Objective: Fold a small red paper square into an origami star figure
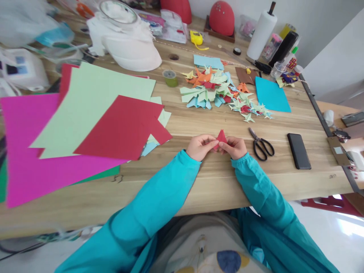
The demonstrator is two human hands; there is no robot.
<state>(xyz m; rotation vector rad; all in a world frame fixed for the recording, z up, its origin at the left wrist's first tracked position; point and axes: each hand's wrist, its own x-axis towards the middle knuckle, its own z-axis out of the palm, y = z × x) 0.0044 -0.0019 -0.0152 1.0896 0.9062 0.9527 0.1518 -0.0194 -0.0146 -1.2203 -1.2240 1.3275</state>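
Between my two hands is a small piece of folded red paper [222,135], its pointed end facing away from me. My left hand [201,146] pinches it from the left side, thumb on top. From the right, my right hand [233,146] pinches the same paper, the fingertips of both hands almost meeting. The lower part of the paper is hidden behind the thumbs. Black-handled scissors [263,147] lie just right of my right hand. Beyond the hands is a heap of folded paper pieces [209,86] in green, orange, red and blue.
Large sheets of red paper [122,129], green paper [93,91] and magenta paper [34,151] overlap at the left. A black phone [299,151] lies at the right. Blue paper [273,94], a yellow tape measure [196,37] and a white cap [133,49] sit farther back.
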